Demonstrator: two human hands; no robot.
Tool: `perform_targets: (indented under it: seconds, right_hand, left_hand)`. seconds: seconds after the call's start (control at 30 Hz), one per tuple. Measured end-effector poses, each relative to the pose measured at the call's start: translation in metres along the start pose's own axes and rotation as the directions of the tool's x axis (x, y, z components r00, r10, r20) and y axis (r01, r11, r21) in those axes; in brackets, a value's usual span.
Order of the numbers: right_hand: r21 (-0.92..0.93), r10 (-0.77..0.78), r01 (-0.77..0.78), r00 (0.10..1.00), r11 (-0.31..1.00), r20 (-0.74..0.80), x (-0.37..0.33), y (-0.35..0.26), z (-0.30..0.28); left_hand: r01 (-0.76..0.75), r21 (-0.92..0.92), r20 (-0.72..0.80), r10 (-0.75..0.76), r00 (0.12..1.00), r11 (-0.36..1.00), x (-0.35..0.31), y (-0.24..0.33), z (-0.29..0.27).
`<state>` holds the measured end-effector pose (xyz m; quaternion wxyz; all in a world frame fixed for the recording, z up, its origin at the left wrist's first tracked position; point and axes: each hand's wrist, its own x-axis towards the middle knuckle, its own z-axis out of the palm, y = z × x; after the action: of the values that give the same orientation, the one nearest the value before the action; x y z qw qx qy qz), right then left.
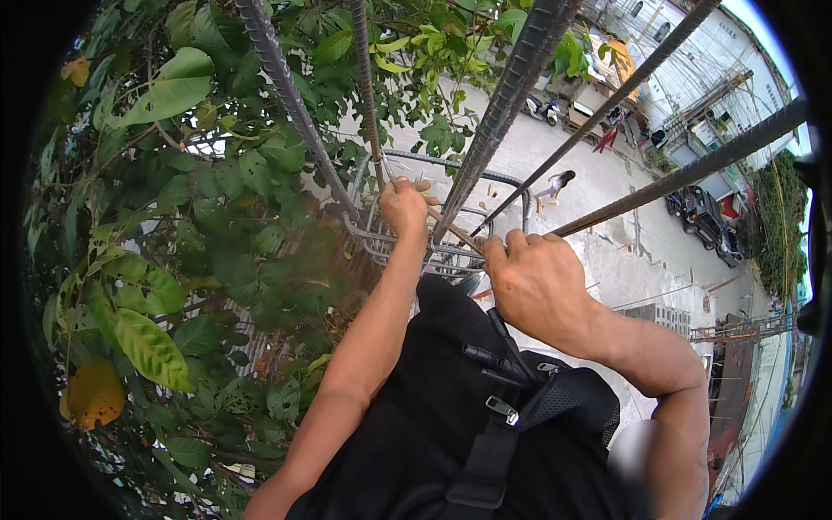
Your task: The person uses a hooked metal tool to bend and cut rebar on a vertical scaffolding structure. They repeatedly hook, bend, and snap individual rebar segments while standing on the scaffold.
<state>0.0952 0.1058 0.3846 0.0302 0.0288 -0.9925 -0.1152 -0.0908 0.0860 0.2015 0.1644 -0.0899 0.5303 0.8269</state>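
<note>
Bright daylight | soft shadows | bent edges, black rim | hands (539,282) sharp | lower-right blur

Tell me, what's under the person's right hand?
A thin brown rod runs toward the thumb side of the right hand, and pale ground shows far below. The palm, and anything it grips, is covered by the hand's back.

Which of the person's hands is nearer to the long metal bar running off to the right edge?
Right. The right hand is beside the long bar's lower visible end; the left hand is farther left, beyond other bars.
</note>
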Motion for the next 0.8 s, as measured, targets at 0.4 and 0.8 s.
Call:
perform_targets:
  seconds: [0.4,0.8]
  right_hand:
    - [0.742,0.316,-0.513,0.857,0.432,0.408,0.014,0.026,0.031]
    - [0.456,-0.164,-0.745,0.59,-0.487,0.79,0.001,0.04,0.085]
  left_hand:
    - [0.008,0.121,0.002,-0.008,1.0,0.993,-0.001,0.001,-0.003]
    - [-0.718,0.465,0.07,0.786,0.614,0.518,-0.039,0.014,-0.026]
